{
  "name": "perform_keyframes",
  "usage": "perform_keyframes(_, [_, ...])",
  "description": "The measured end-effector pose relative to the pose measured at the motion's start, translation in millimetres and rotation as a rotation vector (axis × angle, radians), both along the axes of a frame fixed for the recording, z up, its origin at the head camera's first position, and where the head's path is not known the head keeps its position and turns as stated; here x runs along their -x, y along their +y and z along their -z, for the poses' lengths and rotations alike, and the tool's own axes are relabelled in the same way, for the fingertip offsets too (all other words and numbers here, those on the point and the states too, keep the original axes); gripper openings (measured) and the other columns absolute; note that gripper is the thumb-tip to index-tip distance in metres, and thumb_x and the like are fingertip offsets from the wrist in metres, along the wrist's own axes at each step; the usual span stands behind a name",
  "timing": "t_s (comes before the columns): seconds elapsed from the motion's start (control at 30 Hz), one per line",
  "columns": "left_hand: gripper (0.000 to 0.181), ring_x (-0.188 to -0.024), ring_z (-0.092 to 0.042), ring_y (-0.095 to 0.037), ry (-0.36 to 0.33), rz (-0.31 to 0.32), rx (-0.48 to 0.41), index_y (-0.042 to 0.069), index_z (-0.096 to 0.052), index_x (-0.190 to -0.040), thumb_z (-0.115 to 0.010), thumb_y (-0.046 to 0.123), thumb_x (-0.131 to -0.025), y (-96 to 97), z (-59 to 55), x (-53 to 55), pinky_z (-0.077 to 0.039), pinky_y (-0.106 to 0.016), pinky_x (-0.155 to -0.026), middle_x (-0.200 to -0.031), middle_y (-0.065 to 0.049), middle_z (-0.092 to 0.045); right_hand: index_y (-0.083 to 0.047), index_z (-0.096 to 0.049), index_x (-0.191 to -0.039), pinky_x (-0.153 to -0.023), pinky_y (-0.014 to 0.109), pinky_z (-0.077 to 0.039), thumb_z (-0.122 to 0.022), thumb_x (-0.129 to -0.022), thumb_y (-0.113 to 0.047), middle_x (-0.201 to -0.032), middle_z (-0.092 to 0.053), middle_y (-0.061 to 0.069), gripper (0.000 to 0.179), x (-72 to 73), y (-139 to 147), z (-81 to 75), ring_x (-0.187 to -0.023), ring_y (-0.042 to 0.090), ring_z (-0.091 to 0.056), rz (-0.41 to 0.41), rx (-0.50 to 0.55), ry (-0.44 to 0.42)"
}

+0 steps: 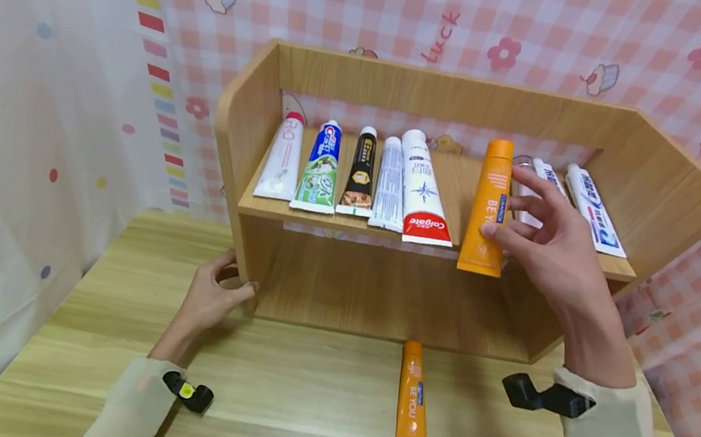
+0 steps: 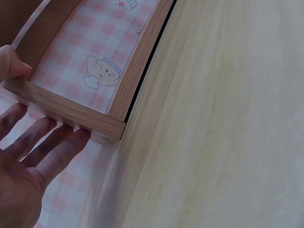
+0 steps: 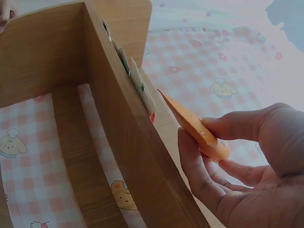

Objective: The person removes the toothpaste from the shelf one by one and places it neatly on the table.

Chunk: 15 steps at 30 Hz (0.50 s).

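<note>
My right hand (image 1: pixel 556 245) pinches an orange toothpaste tube (image 1: pixel 487 207) between thumb and fingers, cap up, in front of the upper shelf. In the right wrist view the same orange tube (image 3: pixel 194 126) is seen edge-on beside the shelf board. My left hand (image 1: pixel 214 293) grips the lower left side panel of the wooden shelf (image 1: pixel 434 85), thumb on the inner side and fingers on the outer side in the left wrist view. A second orange toothpaste tube (image 1: pixel 413 400) lies on the table before the shelf.
On the upper shelf a white Colgate tube (image 1: pixel 424 184), a black tube (image 1: pixel 362 172), a blue-green tube (image 1: pixel 320 170) and others lean in a row to the left. White-blue tubes (image 1: pixel 594 210) lie at its right end. A wooden table (image 1: pixel 299 404) bears the shelf.
</note>
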<state>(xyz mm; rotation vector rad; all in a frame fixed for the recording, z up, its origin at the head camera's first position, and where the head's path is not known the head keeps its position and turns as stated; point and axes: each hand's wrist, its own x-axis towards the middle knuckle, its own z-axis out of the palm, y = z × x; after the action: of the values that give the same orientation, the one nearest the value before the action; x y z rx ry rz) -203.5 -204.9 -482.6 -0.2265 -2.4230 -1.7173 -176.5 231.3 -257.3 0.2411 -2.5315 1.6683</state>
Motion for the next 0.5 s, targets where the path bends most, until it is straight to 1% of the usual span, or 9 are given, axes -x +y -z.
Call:
perform_keyframes(0.2, [0.057, -0.12, -0.062, -0.039, 0.0, -0.005, 0.001, 0.008, -0.059, -0.141, -0.074, 0.007, -0.086, -0.1, -2.0, 0.7, -0.05, -0.056, -0.104, -0.135, -0.019, -0.064, -0.03, -0.043, -0.154, -0.08, 0.019, -0.06, -0.077, -0.09, -0.006, -0.122, -0.055, 0.004, 0.076, -12.7, 0, 8.5, -0.088, 0.013, -0.069, -0.029, 0.075, 0.024])
perform_keyframes(0.33, [0.057, -0.121, -0.062, -0.039, -0.001, 0.006, 0.002, 0.008, -0.059, -0.142, -0.074, 0.008, -0.086, 0.9, -1.7, 1.8, -0.05, -0.056, -0.104, -0.136, -0.019, -0.064, -0.026, -0.044, -0.153, -0.08, 0.017, -0.059, -0.076, -0.089, -0.001, -0.119, -0.056, 0.004, 0.076, -20.8, 2, 15.2, -0.085, 0.012, -0.069, -0.039, 0.116, 0.066])
perform_keyframes(0.4, [0.058, -0.121, -0.061, -0.039, -0.002, 0.007, 0.008, 0.008, -0.058, -0.142, -0.073, 0.008, -0.087, 1.1, -1.2, 1.7, -0.05, -0.056, -0.104, -0.137, -0.019, -0.063, -0.023, -0.045, -0.153, -0.08, 0.017, -0.059, -0.075, -0.088, 0.002, -0.116, -0.057, 0.004, 0.075, -24.3, 3, 18.2, -0.084, 0.012, -0.068, -0.06, 0.158, 0.09])
perform_keyframes(0.5, [0.057, -0.122, -0.061, -0.039, -0.003, 0.003, 0.013, 0.008, -0.058, -0.142, -0.073, 0.009, -0.087, 0.6, -0.5, 1.5, -0.05, -0.056, -0.104, -0.137, -0.019, -0.063, -0.018, -0.045, -0.153, -0.08, 0.018, -0.059, -0.073, -0.087, 0.009, -0.114, -0.057, 0.005, 0.076, -28.7, 3, 23.3, -0.085, 0.01, -0.069, -0.112, 0.207, 0.125])
